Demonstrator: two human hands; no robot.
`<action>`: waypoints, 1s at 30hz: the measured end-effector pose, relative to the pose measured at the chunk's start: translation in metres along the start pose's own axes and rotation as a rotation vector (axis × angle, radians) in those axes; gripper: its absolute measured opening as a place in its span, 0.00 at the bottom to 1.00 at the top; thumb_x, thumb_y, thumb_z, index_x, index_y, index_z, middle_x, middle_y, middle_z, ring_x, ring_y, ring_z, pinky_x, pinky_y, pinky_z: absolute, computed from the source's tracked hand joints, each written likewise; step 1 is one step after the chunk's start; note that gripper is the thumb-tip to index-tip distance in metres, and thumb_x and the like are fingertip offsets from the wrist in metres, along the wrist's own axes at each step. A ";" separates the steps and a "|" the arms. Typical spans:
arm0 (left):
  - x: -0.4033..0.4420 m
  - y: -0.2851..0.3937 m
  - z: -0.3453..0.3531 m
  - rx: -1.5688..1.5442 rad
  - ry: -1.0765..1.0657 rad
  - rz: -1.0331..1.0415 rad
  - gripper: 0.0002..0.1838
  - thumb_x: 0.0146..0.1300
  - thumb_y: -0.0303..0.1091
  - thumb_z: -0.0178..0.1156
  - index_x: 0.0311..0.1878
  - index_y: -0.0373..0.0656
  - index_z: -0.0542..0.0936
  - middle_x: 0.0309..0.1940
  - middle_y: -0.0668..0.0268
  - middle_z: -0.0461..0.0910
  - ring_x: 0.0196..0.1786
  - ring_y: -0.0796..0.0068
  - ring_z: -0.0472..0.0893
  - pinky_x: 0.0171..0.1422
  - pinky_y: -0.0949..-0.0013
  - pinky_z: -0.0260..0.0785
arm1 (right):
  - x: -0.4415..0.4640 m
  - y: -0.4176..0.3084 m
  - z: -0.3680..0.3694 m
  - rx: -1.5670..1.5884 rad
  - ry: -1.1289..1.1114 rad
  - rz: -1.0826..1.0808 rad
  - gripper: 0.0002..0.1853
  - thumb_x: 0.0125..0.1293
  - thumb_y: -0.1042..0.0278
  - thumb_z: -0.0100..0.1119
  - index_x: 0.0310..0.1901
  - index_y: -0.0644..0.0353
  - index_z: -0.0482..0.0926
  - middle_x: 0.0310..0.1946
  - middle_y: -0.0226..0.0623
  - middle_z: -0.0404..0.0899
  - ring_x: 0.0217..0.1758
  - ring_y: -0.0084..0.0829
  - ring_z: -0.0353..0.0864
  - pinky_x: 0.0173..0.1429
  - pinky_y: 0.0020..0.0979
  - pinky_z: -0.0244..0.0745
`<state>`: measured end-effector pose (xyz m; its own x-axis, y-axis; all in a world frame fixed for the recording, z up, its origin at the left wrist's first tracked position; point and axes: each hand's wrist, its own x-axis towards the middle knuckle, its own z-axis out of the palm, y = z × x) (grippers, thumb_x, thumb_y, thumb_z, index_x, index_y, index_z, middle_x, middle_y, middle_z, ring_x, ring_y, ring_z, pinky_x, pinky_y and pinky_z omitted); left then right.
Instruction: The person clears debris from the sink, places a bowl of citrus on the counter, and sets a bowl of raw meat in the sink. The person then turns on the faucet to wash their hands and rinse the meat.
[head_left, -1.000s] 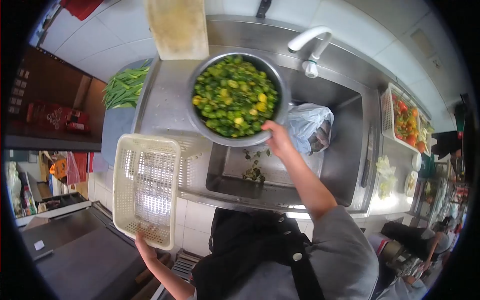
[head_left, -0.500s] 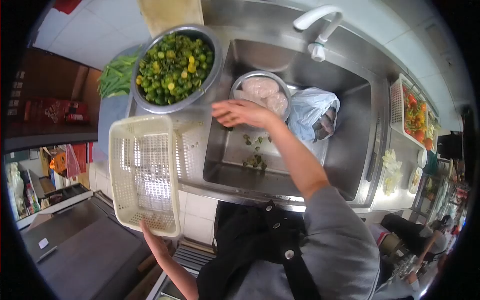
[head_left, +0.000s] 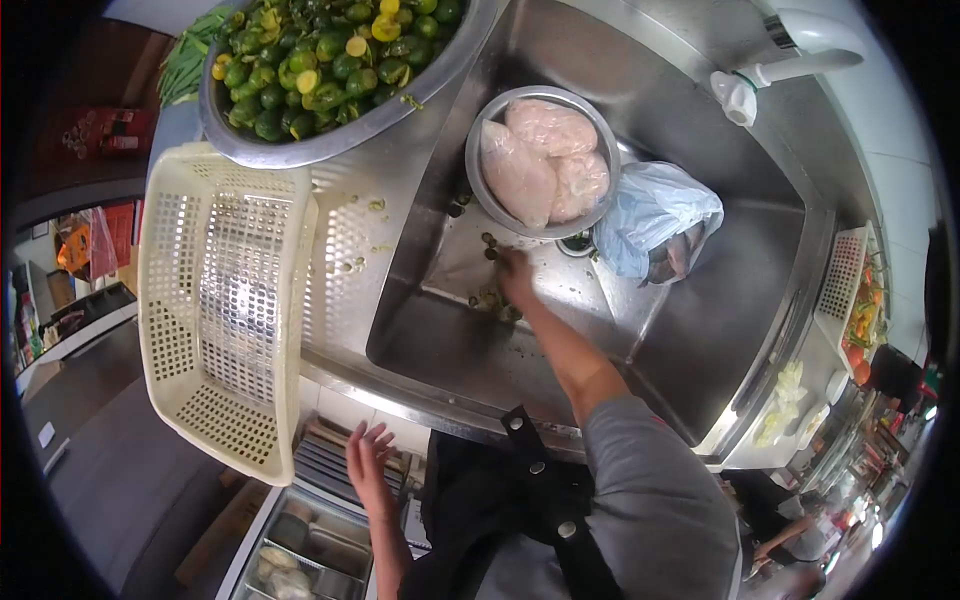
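My right hand [head_left: 514, 278] reaches down into the steel sink [head_left: 470, 350], beside small green citrus pieces [head_left: 490, 300] on its floor; its fingers are blurred and partly hidden. My left hand [head_left: 370, 462] hovers in front of the counter edge with fingers apart, holding nothing. A cream perforated basket [head_left: 285, 350] rests at the left, partly on the counter. Above it stands a steel basin full of cut green and yellow citrus [head_left: 340, 70]. In the sink, a steel bowl [head_left: 475, 150] holds pale meat in clear plastic [head_left: 520, 172], next to a bluish plastic bag [head_left: 650, 210] with dark contents.
A white faucet [head_left: 740, 95] is at the back right. Farther right are a basket of red and green vegetables [head_left: 845, 285] and pale leaves [head_left: 783, 400]. Green stalks [head_left: 190, 60] lie upper left. Another person [head_left: 790, 530] is at lower right.
The citrus basin was moved from over the sink to the left and released, uncovering the meat bowl. My right hand then went down into the sink. My left hand has let go of the basket.
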<state>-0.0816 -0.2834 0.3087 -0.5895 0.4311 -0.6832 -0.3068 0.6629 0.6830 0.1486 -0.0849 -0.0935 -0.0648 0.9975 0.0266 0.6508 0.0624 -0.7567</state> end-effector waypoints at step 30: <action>0.000 0.051 0.078 0.039 -0.189 0.037 0.36 0.62 0.27 0.60 0.70 0.38 0.53 0.58 0.59 0.67 0.59 0.70 0.68 0.65 0.66 0.58 | 0.064 0.152 -0.054 -0.573 -0.192 0.210 0.31 0.61 0.53 0.54 0.65 0.57 0.64 0.61 0.51 0.69 0.67 0.51 0.64 0.65 0.46 0.63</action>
<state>-0.0392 -0.2023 0.3235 -0.4477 0.5605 -0.6967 -0.2566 0.6658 0.7006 0.2837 -0.0097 -0.1716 0.0084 0.9702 -0.2423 0.9620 -0.0739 -0.2627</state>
